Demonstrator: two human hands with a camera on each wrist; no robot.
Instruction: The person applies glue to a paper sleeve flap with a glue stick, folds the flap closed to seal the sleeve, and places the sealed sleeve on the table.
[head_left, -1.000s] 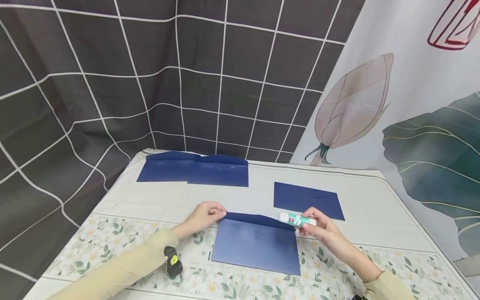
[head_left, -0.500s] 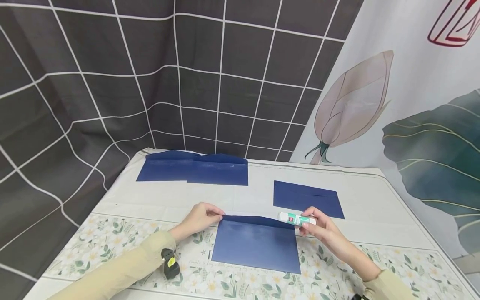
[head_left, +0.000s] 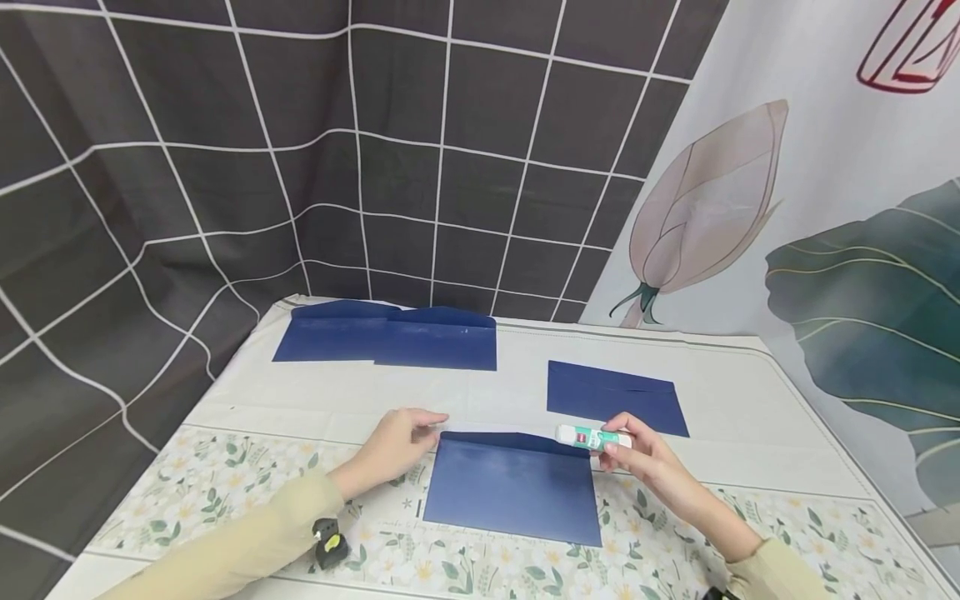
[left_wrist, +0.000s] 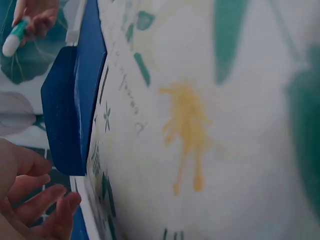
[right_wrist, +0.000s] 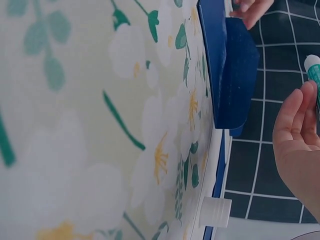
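A blue envelope (head_left: 513, 496) lies on the table with its darker flap (head_left: 517, 442) unfolded along the far edge. In the left wrist view the flap (left_wrist: 61, 112) tilts up from the envelope body. Beside the flap's left corner is my left hand (head_left: 393, 446), its fingers spread and apart from the paper. Over the flap's right end, my right hand (head_left: 645, 458) holds a green and white glue stick (head_left: 588, 437) between thumb and fingers, its white end pointing left. A small white cap (right_wrist: 216, 212) stands on the table in the right wrist view.
Two overlapping blue envelopes (head_left: 435, 343) with raised flaps lie at the back left. Another blue envelope (head_left: 615, 393) with its flap folded down lies beyond my right hand. A flowered cloth (head_left: 225, 475) covers the table; a dark checked curtain (head_left: 390, 183) hangs behind.
My left hand has let go of the flap's left corner and drawn slightly left, its fingers parting. The flap has sunk a little. My right hand and the glue stick have hardly moved.
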